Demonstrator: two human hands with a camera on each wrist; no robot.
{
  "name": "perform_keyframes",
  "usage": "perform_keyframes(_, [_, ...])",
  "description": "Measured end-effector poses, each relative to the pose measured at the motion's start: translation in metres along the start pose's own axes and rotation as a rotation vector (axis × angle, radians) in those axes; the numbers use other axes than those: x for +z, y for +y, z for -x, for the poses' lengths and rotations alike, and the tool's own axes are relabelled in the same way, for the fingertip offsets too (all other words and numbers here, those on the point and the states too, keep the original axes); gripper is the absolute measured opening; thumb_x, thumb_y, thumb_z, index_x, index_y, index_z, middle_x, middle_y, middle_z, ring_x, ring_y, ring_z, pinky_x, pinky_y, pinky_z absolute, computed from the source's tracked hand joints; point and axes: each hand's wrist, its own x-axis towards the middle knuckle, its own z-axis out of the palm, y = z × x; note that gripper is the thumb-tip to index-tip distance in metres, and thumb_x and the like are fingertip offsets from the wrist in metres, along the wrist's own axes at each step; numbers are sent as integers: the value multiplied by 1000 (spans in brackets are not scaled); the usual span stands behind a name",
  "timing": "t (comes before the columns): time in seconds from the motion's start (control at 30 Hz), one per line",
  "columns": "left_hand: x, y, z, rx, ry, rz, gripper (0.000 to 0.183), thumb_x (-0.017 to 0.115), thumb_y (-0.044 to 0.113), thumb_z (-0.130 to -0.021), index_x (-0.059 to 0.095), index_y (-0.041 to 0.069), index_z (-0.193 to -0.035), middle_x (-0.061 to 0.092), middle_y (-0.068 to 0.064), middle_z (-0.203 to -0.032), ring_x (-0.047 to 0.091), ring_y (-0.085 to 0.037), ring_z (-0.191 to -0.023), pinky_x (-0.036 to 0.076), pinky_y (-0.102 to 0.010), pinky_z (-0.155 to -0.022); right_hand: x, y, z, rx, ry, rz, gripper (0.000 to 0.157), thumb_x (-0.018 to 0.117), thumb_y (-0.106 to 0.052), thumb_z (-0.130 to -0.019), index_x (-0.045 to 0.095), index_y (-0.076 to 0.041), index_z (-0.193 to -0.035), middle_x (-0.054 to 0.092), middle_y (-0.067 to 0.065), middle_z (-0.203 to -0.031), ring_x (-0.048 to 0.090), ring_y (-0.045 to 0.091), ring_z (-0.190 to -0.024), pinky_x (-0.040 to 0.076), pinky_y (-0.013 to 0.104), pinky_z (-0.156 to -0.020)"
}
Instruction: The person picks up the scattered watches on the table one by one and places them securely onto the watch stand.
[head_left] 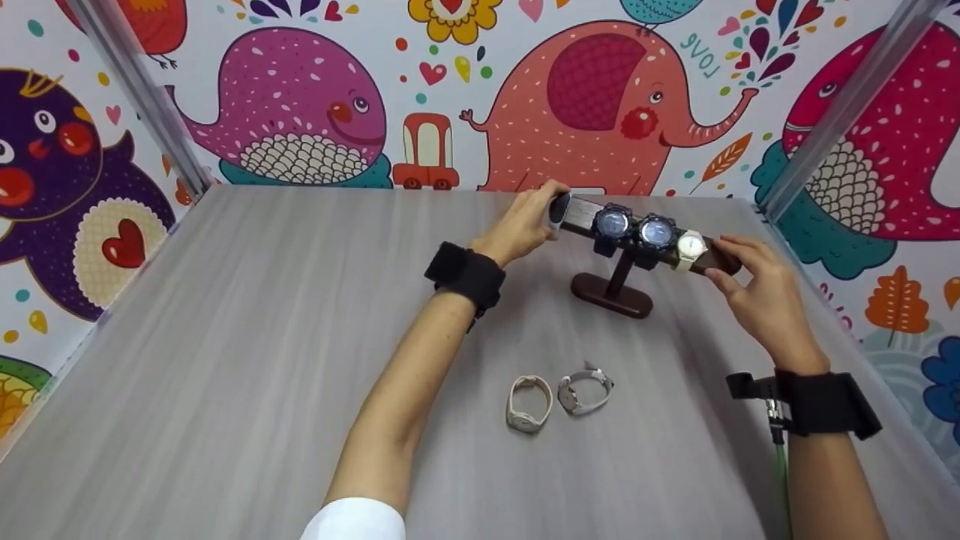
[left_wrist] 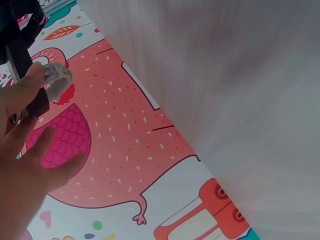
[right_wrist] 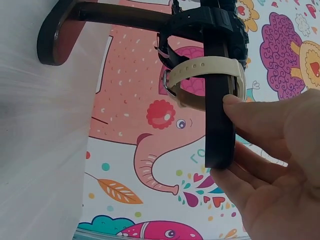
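A dark brown T-shaped watch stand is held at both ends of its crossbar. Two black watches and a cream watch are strapped round the bar. At the bar's left end, my left hand pinches a pale-banded watch, its band partly hidden by the thumb. My right hand grips the bar's right end between thumb and fingers, beside the cream watch. Nearer to me, a beige watch and a pale, thin-strapped watch lie on the table with their straps looped.
The grey wood-grain table backs onto a wall panel with cartoon animals. Metal posts rise at the two back corners. A green cable runs down from the black strap on my right wrist.
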Motion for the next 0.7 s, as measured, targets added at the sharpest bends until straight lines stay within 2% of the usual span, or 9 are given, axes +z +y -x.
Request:
perform_keyframes(0.2, [4, -2, -2, 45, 18, 5, 61, 74, -10, -83, 48, -2, -138, 59, -19, -138, 55, -30, -128, 45, -36, -112, 2, -1, 0, 6, -22, 13, 42, 67, 2, -92, 58, 9, -133, 53, 30, -137, 53, 46, -121, 43, 63, -101])
perform_keyframes(0.4, [8, 0, -5, 47, 23, 5, 63, 74, -9, -82, 50, 1, -139, 59, -18, -140, 55, -30, -129, 44, -36, -114, 1, 1, 1, -8, -21, 13, 42, 67, 1, -93, 58, 8, -133, 54, 30, -137, 53, 46, -122, 42, 62, -100])
perform_keyframes(0.6, [8, 0, -4, 33, 21, -34, 63, 76, -4, -83, 52, 5, -140, 57, -14, -144, 41, -32, -143, 33, -41, -123, 2, 1, 1, -22, -18, 18, 43, 66, 1, -93, 57, 8, -134, 53, 30, -138, 53, 47, -123, 42, 63, -100])
perform_keyframes(0.7, [9, 2, -4, 14, 27, -62, 64, 78, 0, -83, 53, 7, -141, 55, -12, -147, 35, -32, -148, 30, -48, -124, 3, 1, 2, -30, -16, 13, 43, 65, 2, -93, 57, 8, -135, 53, 31, -138, 52, 47, -123, 42, 63, -101])
